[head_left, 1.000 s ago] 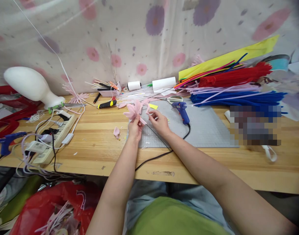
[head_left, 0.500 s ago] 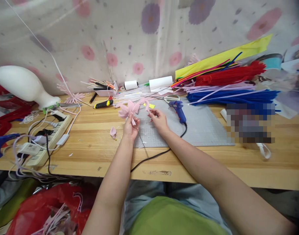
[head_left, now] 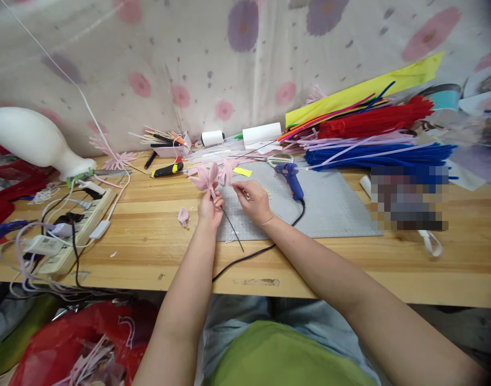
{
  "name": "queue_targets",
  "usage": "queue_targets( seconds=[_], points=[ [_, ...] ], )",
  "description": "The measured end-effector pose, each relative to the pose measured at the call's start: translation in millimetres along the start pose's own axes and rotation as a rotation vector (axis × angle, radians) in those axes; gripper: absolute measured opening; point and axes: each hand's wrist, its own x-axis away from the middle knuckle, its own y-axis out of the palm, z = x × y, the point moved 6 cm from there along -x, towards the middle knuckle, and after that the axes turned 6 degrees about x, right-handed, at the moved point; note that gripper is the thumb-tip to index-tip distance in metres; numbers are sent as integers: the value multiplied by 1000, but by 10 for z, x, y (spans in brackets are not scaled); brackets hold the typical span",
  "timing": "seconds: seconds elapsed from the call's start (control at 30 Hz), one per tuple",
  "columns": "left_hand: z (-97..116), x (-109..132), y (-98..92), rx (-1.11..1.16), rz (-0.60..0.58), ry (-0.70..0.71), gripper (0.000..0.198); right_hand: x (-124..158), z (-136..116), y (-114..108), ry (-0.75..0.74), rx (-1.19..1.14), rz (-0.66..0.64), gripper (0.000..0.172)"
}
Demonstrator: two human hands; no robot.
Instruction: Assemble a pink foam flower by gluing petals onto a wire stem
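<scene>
Mid-frame, the pink flower sits above the left hand, fingers closed on its base; the right hand pinches 1 curled petal alongside.

Power strip with cables at left — floral curtain behind — red bag below.

Left hand pinches a pink flower by its base, dark stem angling down toward the table's front. Right hand holds a pink petal right beside the flower (can't tell if they touch). Blue glue gun on the gray mat, cord passing by the right wrist. Scissors just behind it. Loose petal left of the mat. Blue and red pipe cleaners piled back right. Power strip on the left, plugs in.
</scene>
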Motion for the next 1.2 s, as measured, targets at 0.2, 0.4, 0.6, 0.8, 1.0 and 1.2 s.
queue_targets(
  seconds=[0.2, 0.4, 0.6, 0.8, 1.0, 1.2],
  points=[
    [32, -17, -31, 23, 81, 47, 25, 32, 334, 119, 354, -320, -33, 19],
    [-2, 33, 24, 165, -111, -119, 33, 69, 470, 269, 651, -759, -177, 29],
    [-20, -3, -42, 106, 11, -106, 21, 94, 439, 268, 778, -981, -319, 35],
    [-55, 26, 3, -129, -34, -41, 14, 107, 361, 242, 790, -994, -498, 36],
    [-133, 12, -17, -258, -24, 24, 10, 84, 343, 191, 718, -847, -563, 40],
    [-288, 52, 33, -191, -24, -202, 12, 32, 308, 164, 684, -925, -521, 44]
  ],
)
